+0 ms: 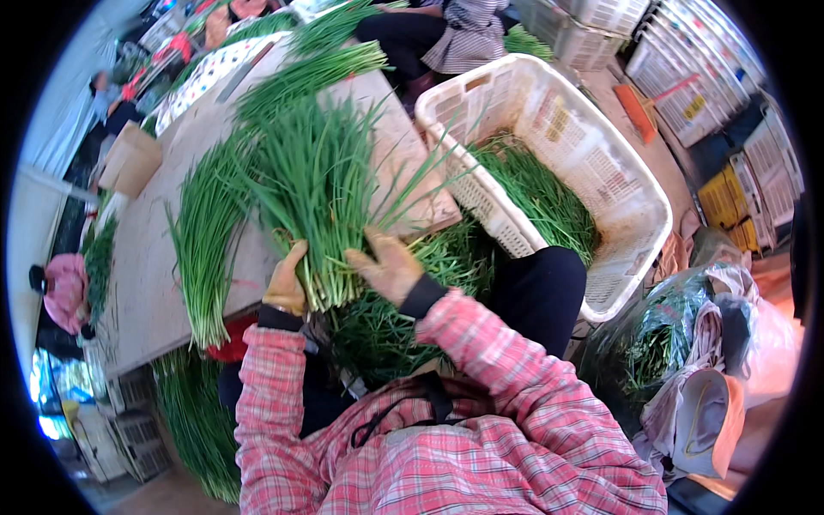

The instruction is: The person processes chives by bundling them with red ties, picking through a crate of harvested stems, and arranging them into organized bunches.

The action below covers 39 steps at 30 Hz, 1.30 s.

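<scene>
1 green bunch (322, 180) lies at the near edge of the pale desk (142, 266), a white crate (631, 202) right; right grip (386, 268) spread wide, left grip (287, 281) against stems, partly hidden, closure unclear; far person (459, 39) cut off.

Person seated at a wooden bench (159, 253), plaid pink sleeves, dark cuffs. Left hand (287, 279) against the left side of a bunch of long green stalks (322, 193), near the cut ends; right hand (384, 268) at the bunch's right side, fingers spread. Second bunch (206, 245) lies just left, ends hanging past the bench edge. More stalks (322, 64) farther up. White plastic crate (631, 202) to the right, loose greens (541, 193) inside. Clear bag (592, 365) of greens lower right. Orange broom head (635, 112) beyond the crate. Someone in pink (67, 287) far left.
</scene>
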Motion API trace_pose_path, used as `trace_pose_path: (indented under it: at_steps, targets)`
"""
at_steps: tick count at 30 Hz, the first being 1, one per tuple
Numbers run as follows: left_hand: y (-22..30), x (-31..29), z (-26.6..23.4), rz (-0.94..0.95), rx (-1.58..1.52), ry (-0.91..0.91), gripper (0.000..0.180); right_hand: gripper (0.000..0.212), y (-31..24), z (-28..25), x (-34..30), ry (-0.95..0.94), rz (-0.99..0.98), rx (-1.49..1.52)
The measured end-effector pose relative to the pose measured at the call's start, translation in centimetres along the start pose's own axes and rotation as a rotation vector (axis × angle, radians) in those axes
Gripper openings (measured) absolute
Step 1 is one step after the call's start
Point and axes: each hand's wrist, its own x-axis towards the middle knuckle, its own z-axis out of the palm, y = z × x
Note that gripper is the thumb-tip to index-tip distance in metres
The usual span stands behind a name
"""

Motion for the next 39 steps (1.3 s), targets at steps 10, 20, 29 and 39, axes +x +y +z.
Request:
trace_pose_path:
  at_steps: [10, 20, 29, 39]
  targets:
    - [-2.0, -3.2, -3.3, 0.160, -0.054, 0.105, 0.042, 0.014, 9.3, -3.2, -8.1, 0.149, 0.835, 0.779]
    - [-7.9, -5.0, -4.8, 0.099, -0.120, 0.097, 0.048, 0.053, 8.7, 5.8, -6.4, -0.221, 1.053, 1.049]
    - [-10.6, -5.0, -8.6, -0.036, -0.078, -0.014, 0.031, 0.054, 7.5, 3.4, -9.9, -0.334, 0.756, 0.202]
    - [-11.4, -4.1, -5.8, 0.105, 0.361, 0.102, 0.026, 0.012, 11.6, -0.7, -8.1, -0.032, 0.240, -0.915]
